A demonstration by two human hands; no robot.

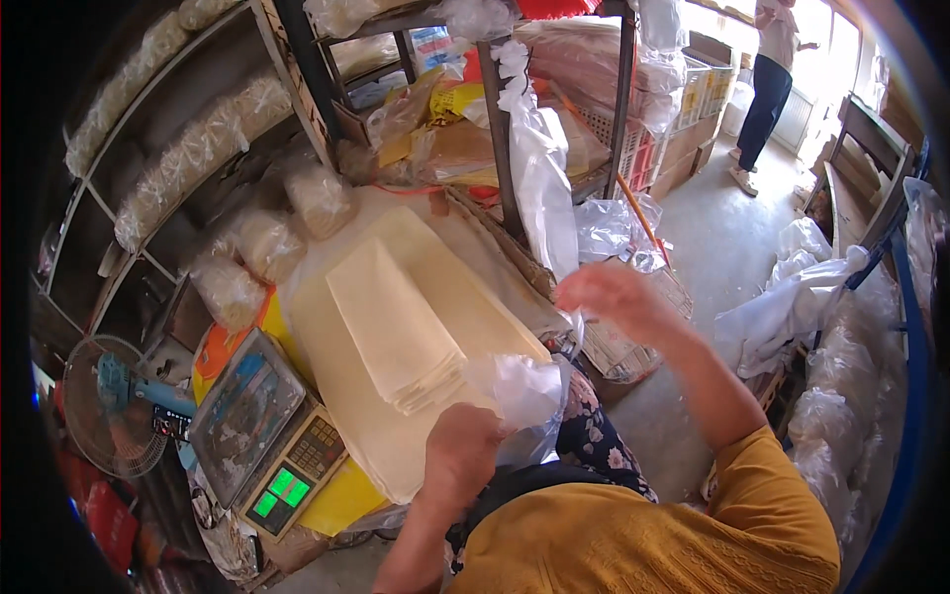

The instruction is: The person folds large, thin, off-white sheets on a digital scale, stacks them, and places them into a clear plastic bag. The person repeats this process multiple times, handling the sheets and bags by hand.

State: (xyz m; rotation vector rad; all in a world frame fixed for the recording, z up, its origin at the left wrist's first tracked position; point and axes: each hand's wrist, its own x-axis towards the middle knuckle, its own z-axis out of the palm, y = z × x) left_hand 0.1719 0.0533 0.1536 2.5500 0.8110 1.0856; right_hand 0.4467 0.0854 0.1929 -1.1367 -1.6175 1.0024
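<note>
My left hand (463,447) is closed in a fist at the near edge of the work surface, gripping a thin clear plastic bag (527,388) that bulges to its right. My right hand (616,303) is raised to the right of the bag and smeared by motion. A wisp of plastic shows just below it, but whether the fingers hold it is unclear. Beyond my left hand lies a stack of folded, cream-coloured thin sheets (388,315). Under it are larger cream sheets (336,396) spread flat.
A scale (247,416) with a lit green display stands at the left, near a fan (117,406). Several filled clear bags (269,243) sit behind it. Shelves (500,139) loaded with plastic packages rise at the back. Another person (770,89) stands far right.
</note>
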